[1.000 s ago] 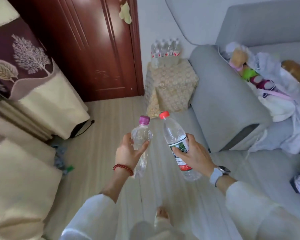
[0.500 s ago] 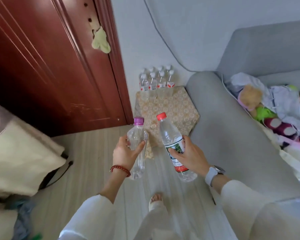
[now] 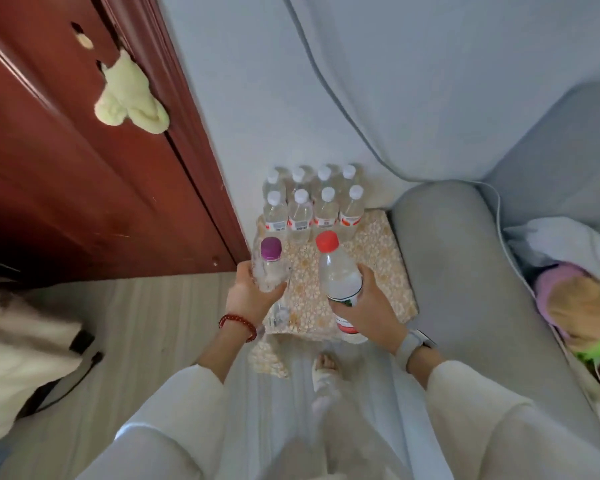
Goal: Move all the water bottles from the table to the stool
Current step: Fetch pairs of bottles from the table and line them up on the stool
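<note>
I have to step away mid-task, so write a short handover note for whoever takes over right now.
Left hand grips the purple-capped bottle; right hand grips the red-capped bottle. Both are held above the front of the cloth-covered stool, not yet set down.
Done: eight white-capped bottles stand in two rows at the stool's back edge, by the wall.
Left: set these two down in front of them. The table is out of view, so check it for more.

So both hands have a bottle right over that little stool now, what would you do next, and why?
Probably lower both bottles onto the bare cloth at the front of the stool. The left hand holds the purple-capped bottle and the right hand the red-capped bottle, above open space before the white-capped bottles at the back.
</note>
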Demonstrator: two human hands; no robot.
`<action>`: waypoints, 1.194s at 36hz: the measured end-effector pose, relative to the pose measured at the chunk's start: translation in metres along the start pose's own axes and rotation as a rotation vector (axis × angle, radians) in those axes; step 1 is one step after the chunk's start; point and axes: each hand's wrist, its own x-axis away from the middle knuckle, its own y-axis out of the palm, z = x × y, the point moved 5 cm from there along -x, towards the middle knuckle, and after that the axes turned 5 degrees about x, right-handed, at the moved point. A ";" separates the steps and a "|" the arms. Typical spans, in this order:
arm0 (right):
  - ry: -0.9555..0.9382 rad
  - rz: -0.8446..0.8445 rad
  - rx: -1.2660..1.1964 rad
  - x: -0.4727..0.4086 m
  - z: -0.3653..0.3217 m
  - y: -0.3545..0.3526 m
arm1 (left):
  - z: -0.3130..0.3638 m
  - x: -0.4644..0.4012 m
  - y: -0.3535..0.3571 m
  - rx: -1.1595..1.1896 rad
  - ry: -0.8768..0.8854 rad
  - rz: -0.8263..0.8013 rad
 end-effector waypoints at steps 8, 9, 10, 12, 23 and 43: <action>0.027 -0.046 0.021 -0.112 0.038 0.013 | -0.020 -0.094 0.048 -0.038 -0.067 0.005; 0.007 -0.047 0.031 -0.122 0.039 0.017 | -0.023 -0.103 0.052 -0.042 -0.065 0.007; -0.004 -0.060 0.042 -0.133 0.041 0.021 | -0.026 -0.112 0.056 -0.037 -0.062 0.010; -0.010 -0.102 0.031 -0.153 0.046 0.031 | -0.033 -0.129 0.063 -0.019 -0.047 0.012; -0.071 -0.086 -0.026 -0.217 0.066 0.087 | -0.077 -0.177 0.085 -0.033 0.102 0.007; -0.116 -0.043 0.073 -0.223 0.057 0.096 | -0.083 -0.187 0.084 -0.045 0.110 -0.095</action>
